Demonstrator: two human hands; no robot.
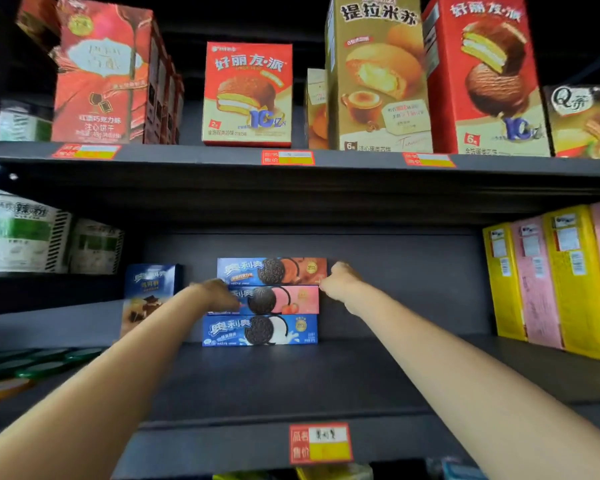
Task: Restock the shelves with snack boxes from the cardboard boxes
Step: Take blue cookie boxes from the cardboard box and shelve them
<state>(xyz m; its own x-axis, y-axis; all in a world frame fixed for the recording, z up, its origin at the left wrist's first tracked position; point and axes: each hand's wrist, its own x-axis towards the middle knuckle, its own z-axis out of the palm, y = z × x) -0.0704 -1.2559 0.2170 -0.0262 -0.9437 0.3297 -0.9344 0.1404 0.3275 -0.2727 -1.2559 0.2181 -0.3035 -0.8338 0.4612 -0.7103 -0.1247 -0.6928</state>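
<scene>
Shelving of dark grey metal fills the view, and the lower shelf (291,375) carries the stack that both hands reach for. Above the hands, the upper shelf (194,154) holds tall red and gold pie boxes (378,74) standing upright. Far to the right of the right hand, yellow and pink cartons (548,278) stand on end in a row. Between the two hands sits a stack of three Oreo boxes lying flat: a blue one (260,330) at the bottom, a pink one (278,299) in the middle, a brown-ended one (272,271) on top. Just left of the left hand, a dark blue wafer box (149,292) stands upright. The left hand (215,293) lies on the left end of the pink box, its fingers flat against the front face. The right hand (338,280) is at the right end of the upper two boxes, fingers curled; whether it grips either box cannot be told. A red price tag (321,443) hangs on the shelf edge below both forearms.
</scene>
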